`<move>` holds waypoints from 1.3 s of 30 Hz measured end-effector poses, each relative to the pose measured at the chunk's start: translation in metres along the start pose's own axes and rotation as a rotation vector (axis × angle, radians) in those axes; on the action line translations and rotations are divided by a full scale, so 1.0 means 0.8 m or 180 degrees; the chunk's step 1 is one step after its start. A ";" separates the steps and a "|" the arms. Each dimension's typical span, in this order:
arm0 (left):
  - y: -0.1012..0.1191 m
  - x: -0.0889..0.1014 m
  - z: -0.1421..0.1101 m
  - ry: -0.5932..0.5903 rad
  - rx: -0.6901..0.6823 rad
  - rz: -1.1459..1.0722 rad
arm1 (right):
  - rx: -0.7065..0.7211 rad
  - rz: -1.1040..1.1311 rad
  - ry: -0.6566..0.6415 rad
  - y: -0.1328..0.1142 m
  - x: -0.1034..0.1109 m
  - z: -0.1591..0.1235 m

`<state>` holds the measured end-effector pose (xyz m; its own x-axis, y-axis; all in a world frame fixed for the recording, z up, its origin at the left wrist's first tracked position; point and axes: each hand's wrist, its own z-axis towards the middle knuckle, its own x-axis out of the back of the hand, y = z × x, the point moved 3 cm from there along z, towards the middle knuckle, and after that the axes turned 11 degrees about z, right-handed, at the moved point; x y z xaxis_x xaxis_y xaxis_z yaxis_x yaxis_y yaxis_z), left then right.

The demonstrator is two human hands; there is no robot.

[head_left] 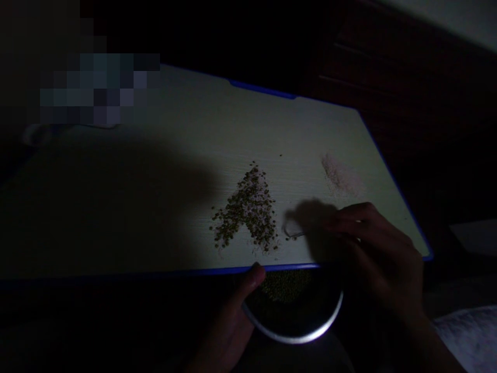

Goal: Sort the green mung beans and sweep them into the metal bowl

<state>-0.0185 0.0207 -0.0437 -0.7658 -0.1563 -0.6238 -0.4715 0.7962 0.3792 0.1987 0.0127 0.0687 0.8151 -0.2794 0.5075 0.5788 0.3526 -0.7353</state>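
A pile of small greenish-brown seeds lies on a pale board with a blue rim. Below the board's near edge my left hand grips the rim of a round metal bowl that holds more seeds. My right hand rests on the board to the right of the pile, fingers curled and pointing left. A small clear ring-like thing lies by its fingertips; whether the fingers hold anything is lost in shadow.
A faint patch of pale powder or husk lies on the board's right part. The room is dark. A blurred-out area covers the upper left. Dark wooden furniture stands behind the board.
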 end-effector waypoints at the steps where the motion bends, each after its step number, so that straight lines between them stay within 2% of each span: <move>1: -0.001 0.002 0.000 -0.0009 -0.0010 0.0002 | -0.0064 -0.0027 0.0149 0.000 0.005 -0.006; 3: -0.004 0.005 0.000 0.0034 -0.0033 -0.0009 | -0.0275 -0.0152 0.0495 0.000 0.013 -0.018; 5: -0.005 0.006 0.000 0.0112 -0.0087 -0.0007 | -0.0493 -0.0265 0.0669 0.001 0.015 -0.026; 8: -0.002 0.002 -0.003 0.0124 -0.0154 0.0042 | -0.0537 -0.0298 0.0540 0.003 0.005 -0.030; 14: 0.001 0.001 -0.005 0.0140 -0.0031 0.0167 | -0.0294 -0.0292 0.0403 0.002 -0.012 -0.020; 19: 0.000 0.009 -0.005 0.0210 -0.0037 0.0196 | -0.0322 -0.0108 0.0330 0.000 -0.010 -0.020; 22: 0.002 0.004 -0.007 0.0228 -0.0036 0.0206 | -0.0388 -0.0041 0.0420 -0.002 -0.008 -0.025; 25: 0.004 -0.003 -0.009 0.0498 0.0067 0.0150 | -0.0442 -0.0042 0.0583 -0.003 -0.007 -0.031; 28: 0.005 -0.006 -0.009 0.0700 0.0150 0.0095 | -0.0418 -0.0091 0.0533 -0.005 -0.010 -0.034; 33: 0.005 -0.004 -0.007 0.0685 0.0123 0.0049 | -0.0211 -0.0284 0.0473 -0.004 -0.014 -0.030; 39: 0.004 -0.002 -0.006 0.0623 0.0073 0.0099 | -0.0222 -0.0304 0.0546 -0.006 -0.016 -0.031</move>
<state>-0.0208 0.0208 -0.0383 -0.8513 -0.2402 -0.4664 -0.4378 0.8152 0.3792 0.1849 -0.0074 0.0549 0.7366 -0.4587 0.4970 0.6452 0.2562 -0.7197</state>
